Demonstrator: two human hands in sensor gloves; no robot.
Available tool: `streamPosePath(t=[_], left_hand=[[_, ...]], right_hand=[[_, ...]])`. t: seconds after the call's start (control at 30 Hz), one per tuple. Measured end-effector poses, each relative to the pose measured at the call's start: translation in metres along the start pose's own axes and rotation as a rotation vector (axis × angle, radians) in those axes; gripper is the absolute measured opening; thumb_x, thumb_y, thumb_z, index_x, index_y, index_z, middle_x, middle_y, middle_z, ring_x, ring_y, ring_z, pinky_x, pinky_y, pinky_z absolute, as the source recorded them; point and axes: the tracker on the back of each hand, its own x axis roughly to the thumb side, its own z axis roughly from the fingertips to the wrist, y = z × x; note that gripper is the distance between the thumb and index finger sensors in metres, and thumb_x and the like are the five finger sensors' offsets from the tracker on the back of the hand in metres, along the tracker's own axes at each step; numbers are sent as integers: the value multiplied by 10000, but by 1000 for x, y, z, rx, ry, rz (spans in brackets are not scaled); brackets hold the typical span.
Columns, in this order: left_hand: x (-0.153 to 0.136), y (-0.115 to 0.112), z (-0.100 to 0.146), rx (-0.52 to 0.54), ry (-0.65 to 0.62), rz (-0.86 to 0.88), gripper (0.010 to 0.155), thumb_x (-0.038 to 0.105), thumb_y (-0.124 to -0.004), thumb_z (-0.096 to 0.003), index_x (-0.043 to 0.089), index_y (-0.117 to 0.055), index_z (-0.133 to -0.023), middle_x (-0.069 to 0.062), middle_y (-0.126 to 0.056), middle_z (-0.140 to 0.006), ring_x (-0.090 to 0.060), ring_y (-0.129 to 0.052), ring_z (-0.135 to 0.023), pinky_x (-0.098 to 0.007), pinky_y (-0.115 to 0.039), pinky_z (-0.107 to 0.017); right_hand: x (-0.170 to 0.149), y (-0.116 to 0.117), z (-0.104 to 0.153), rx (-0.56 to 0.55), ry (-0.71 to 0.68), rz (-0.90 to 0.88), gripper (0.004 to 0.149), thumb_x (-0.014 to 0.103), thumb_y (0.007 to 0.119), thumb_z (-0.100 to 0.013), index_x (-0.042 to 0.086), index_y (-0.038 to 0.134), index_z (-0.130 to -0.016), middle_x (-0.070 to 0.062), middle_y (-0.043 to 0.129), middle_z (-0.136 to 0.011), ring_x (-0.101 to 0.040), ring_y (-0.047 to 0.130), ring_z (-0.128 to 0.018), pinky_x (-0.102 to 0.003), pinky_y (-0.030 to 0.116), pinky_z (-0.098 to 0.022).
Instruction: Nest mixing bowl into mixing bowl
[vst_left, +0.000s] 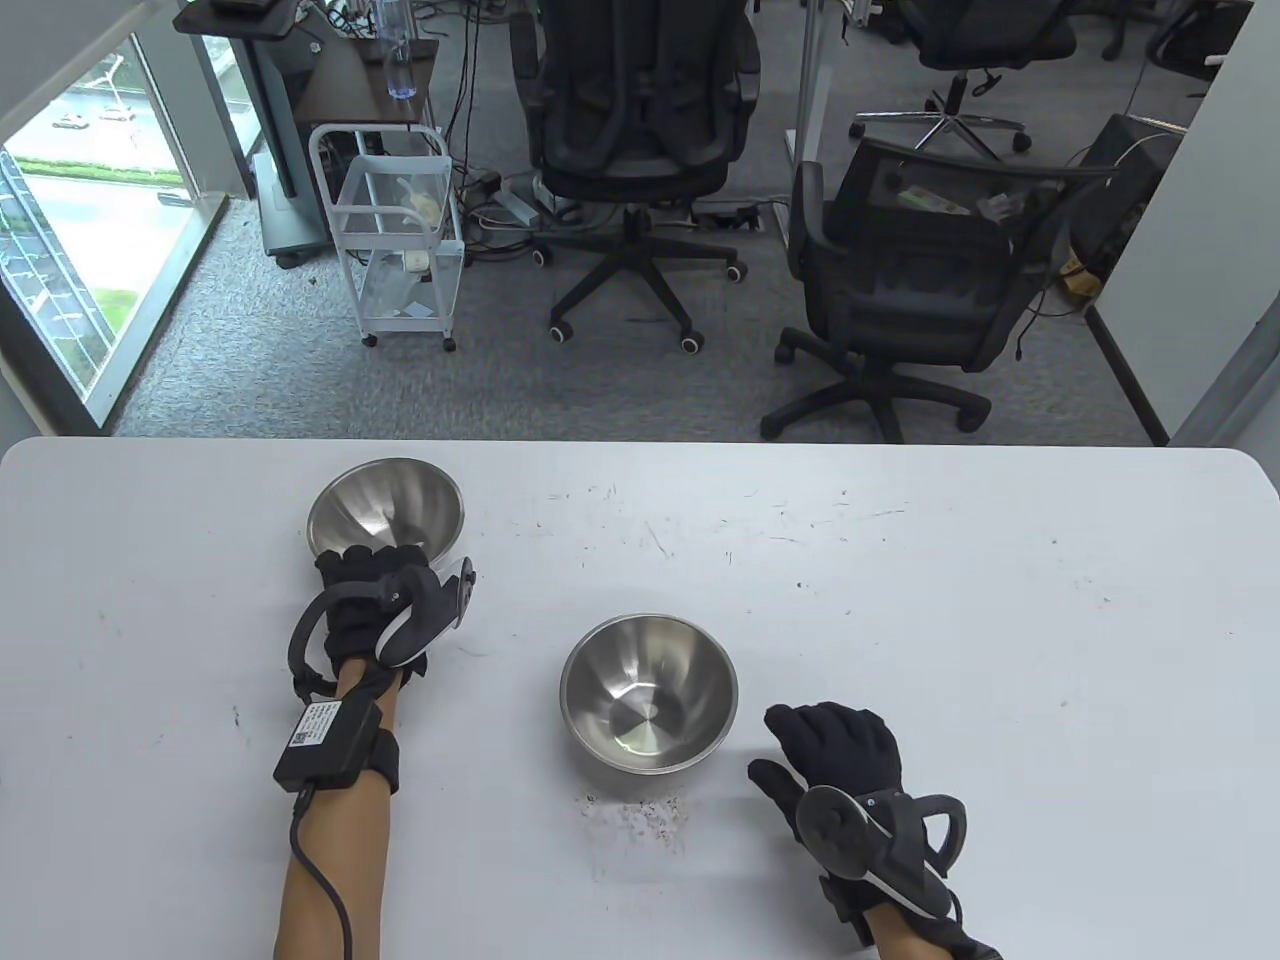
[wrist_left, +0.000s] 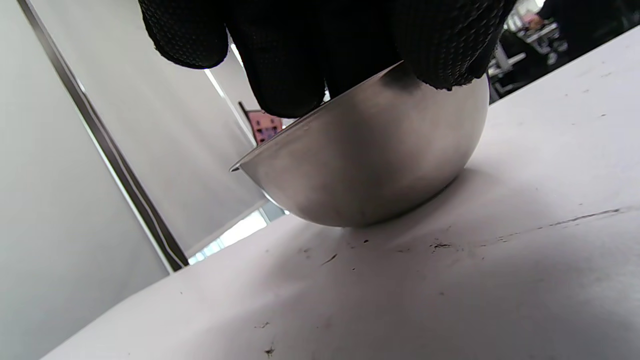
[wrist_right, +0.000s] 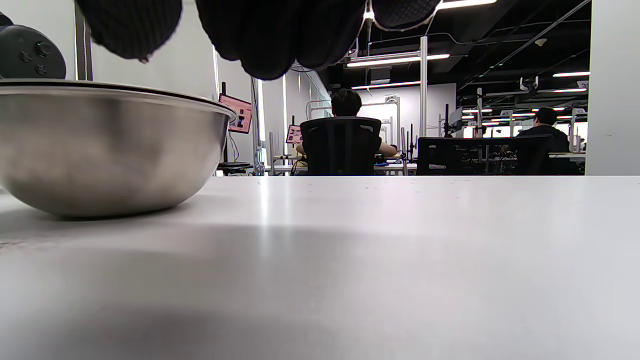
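Two steel mixing bowls sit on the white table (vst_left: 900, 600), well apart from each other. The far bowl (vst_left: 385, 508) lies in the left half of the table view, above centre-left, and it is tilted: its open mouth faces up and toward the far edge, and its near rim is raised. The left hand (vst_left: 375, 590) grips that near rim — in the left wrist view the gloved fingers (wrist_left: 295, 60) come down from the top of the frame and close over the bowl's edge, with the rounded outside of the far bowl (wrist_left: 370, 160) resting on the table on one small patch of its underside. The fingers are clamped on the rim, pressed close together.

The near bowl (vst_left: 648, 692) stands upright at lower centre of the table view, mouth up, nothing inside it that can be seen. A scatter of dark specks marks the table just below it in the frame.

The right hand (vst_left: 835, 750) rests at lower right of the table view, just beside the near bowl but not touching it, palm down, fingers extended and slightly spread, holding nothing. In the right wrist view its fingertips (wrist_right: 270, 35) hang from the top edge above the table, and the near bowl (wrist_right: 110, 145) fills the left side of that frame.
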Motion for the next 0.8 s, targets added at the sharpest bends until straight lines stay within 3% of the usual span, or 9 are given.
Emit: streamPosePath(t=[0.2,0.53,0.8], left_hand=[[-2,1,1,62,5,-20,331,464,-822,-518,574,-861,-828,211,-1065,-767,-98,-973,-864,-518,-736,-723],[-17,5,11,100,-5,53,336,449,-819,-528,560,-847,-844,186,-1051,-776,-100,-965,-858,-517,-737,-720],[-19,34,43,198,-43,84,339,454,-818,-527,568,-844,-845,186,-1053,-775,-99,-969,-854,-519,-741,-715]], right_hand=[[0,0,0,8,4,6,582,574,781,-421,321,762,-945,61,870,-927,-247,826,-906,-554,614,-718],[-2,0,-2,12,19,13,584,574,781,-420,322,761,-945,63,869,-928,-246,826,-906,-554,613,-718],[-4,0,-3,15,32,8,584,574,782,-420,322,760,-946,63,869,-928,-245,825,-907,-554,613,-719]])
